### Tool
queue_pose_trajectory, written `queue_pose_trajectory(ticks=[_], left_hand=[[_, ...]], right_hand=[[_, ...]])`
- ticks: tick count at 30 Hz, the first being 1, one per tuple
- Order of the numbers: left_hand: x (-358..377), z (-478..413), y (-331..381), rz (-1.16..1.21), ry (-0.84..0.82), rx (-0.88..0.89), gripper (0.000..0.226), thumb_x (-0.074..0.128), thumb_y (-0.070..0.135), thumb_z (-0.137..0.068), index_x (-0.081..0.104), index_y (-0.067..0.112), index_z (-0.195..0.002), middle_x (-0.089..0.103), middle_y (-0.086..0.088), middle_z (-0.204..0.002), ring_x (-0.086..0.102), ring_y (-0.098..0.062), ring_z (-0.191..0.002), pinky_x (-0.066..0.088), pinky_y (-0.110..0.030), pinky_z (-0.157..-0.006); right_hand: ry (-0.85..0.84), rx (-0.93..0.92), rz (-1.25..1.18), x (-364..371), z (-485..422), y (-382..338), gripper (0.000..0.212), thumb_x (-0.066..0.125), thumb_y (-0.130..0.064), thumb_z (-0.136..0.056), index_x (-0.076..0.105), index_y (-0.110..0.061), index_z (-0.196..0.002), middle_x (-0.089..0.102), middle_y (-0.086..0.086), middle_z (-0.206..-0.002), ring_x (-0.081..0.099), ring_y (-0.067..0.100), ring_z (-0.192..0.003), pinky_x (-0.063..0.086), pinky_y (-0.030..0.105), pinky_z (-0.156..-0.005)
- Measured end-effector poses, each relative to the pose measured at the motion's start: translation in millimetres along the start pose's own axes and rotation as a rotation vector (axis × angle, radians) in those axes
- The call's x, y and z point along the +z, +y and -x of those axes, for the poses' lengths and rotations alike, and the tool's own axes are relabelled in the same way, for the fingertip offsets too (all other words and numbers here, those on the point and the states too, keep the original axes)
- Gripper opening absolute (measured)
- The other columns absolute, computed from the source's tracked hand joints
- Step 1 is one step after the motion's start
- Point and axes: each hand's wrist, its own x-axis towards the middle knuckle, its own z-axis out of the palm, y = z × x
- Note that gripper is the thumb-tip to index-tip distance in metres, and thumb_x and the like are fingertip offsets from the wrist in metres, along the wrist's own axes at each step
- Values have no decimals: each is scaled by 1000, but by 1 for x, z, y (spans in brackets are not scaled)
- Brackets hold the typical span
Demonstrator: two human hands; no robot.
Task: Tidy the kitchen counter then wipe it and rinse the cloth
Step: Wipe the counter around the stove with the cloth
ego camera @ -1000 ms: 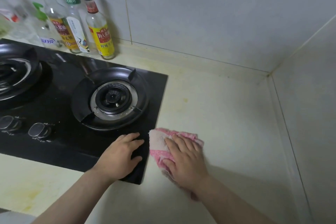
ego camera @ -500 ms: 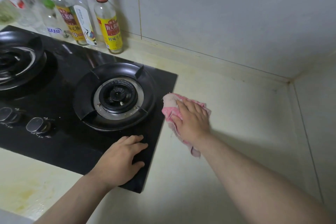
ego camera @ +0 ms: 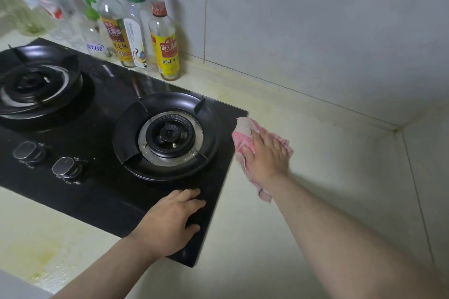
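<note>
Right hand [ego camera: 266,156] presses cloth [ego camera: 243,130] — left hand [ego camera: 171,222] flat on hob [ego camera: 97,192].

**Pink cloth spread on the stained cream counter**

The crumpled pink-and-white terry cloth [ego camera: 243,130] lies on the pale cream kitchen counter [ego camera: 340,177], just beside the black glass hob [ego camera: 102,192] at its 3 o'clock edge. A narrow tail trails toward 6 o'clock. Yellowish stains mark the counter at 7 o'clock.
</note>
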Motion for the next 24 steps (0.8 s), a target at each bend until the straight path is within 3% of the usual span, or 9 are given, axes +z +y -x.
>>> queue_pose_trajectory(ticks=[6, 12, 17, 20, 22, 24], left_hand=[[-5, 2, 1, 13, 5, 33, 59, 55, 44, -91, 34, 38, -146, 21, 15, -156, 24, -5, -137, 19, -20, -112], [-12, 4, 7, 20, 7, 32, 60, 55, 45, -90, 35, 37, -146, 22, 13, -156, 26, -6, -137, 21, -22, -112], [-17, -1, 9, 9, -27, 8, 58, 54, 43, -92, 33, 37, -146, 20, 13, -156, 24, -7, -138, 25, -23, -113], [-16, -15, 17, -5, 40, -23, 58, 53, 40, -92, 35, 32, -147, 28, 12, -150, 29, -8, -136, 30, -23, -111], [-13, -26, 26, -67, 59, -13, 62, 70, 45, -76, 54, 31, -135, 47, 11, -136, 46, -6, -124, 44, -20, -100], [-7, -41, 32, -49, 50, -20, 65, 85, 46, -44, 72, 31, -106, 63, 12, -111, 64, -3, -99, 55, -15, -75]], right_hand=[[-7, -68, 22, 7, 69, -2, 63, 16, -58, -97, 19, -30, -153, 22, -4, -161, 17, 18, -148, 9, 37, -121], [-24, -69, 11, 16, 137, -6, 57, 40, -57, -91, 48, -29, -140, 52, -3, -143, 47, 19, -133, 23, 36, -111], [-23, -80, -39, 14, 144, -3, 57, 47, -59, -83, 59, -31, -130, 60, -5, -134, 58, 19, -120, 30, 37, -103], [4, -117, -76, 13, 131, 1, 56, 51, -59, -79, 63, -30, -127, 62, -5, -130, 60, 19, -116, 33, 37, -100], [29, -130, -67, 12, 116, 6, 56, 51, -57, -81, 60, -30, -129, 60, -5, -133, 58, 18, -119, 32, 37, -102], [44, -121, -39, 11, 97, 11, 56, 50, -56, -84, 57, -29, -133, 58, -5, -136, 54, 17, -124, 30, 38, -105]])
